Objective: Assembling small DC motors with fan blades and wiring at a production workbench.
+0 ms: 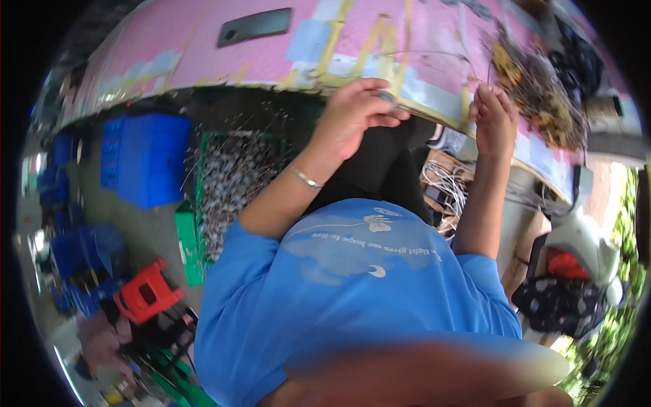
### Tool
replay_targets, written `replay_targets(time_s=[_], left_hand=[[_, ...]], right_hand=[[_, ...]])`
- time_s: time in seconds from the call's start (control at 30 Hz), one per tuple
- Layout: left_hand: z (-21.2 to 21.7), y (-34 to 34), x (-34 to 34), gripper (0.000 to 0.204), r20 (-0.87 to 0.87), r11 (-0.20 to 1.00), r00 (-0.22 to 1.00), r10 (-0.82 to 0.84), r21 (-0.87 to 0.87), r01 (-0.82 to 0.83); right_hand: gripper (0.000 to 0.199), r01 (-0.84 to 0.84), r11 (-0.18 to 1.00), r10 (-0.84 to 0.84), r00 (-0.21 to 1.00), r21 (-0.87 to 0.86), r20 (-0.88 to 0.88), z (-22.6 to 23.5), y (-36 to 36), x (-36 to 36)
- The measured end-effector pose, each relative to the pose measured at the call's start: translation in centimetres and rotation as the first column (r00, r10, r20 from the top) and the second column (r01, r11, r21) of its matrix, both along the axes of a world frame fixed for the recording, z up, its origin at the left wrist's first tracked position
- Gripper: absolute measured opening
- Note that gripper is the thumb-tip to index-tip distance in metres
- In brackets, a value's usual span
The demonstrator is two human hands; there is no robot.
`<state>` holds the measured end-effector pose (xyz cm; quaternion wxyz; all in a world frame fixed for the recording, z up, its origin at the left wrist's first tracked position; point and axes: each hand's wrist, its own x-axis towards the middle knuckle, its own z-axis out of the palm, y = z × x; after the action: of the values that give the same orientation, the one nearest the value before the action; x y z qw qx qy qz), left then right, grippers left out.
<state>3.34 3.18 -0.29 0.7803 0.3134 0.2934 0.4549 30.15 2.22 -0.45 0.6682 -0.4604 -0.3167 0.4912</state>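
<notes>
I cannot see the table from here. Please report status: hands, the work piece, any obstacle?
Left hand at pink table edge, fingers curled. Right hand raised, pinching thin wire, blurred. Tangled wire pile close beside right hand.

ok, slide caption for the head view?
Left hand and right hand pinch thin wire at the pink taped table edge.
</notes>
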Motion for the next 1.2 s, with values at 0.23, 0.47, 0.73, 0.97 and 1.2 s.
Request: replay_targets(time_s=[0.23, 0.47, 0.73, 0.97, 1.2], left_hand=[[-1.5, -1.3, 0.6, 0.036, -0.17, 0.99, 0.985, -0.035, 0.131, 0.058], [-0.2, -2.4, -0.5, 0.042, -0.197, 0.977, 0.979, 0.043, 0.212, -0.001], [-0.1, -2.6, 0.1, 0.026, -0.18, 0.976, 0.976, 0.121, 0.203, -0.083], [0.9, -3.6, -0.6, 0.025, -0.157, 0.984, 0.986, -0.052, 0.161, 0.077], [1.6, -5.1, 0.1, 0.023, -0.229, 0.96, 0.963, -0.14, 0.208, 0.189]], right_hand=[[0.008, -0.227, 0.97, 0.238, 0.963, -0.091, 0.126, 0.6, -4.1, -8.4], [0.007, -0.267, 0.956, 0.293, 0.912, -0.125, 0.289, 0.5, -4.9, -10.0], [0.008, -0.295, 0.951, 0.308, 0.922, -0.088, 0.234, -0.9, -7.2, -10.2], [0.021, -0.201, 0.98, 0.173, 0.861, 0.007, 0.478, -2.6, -6.9, -9.8], [0.016, -0.451, 0.842, 0.477, 0.879, 0.295, -0.017, -1.1, -5.2, -9.7]])
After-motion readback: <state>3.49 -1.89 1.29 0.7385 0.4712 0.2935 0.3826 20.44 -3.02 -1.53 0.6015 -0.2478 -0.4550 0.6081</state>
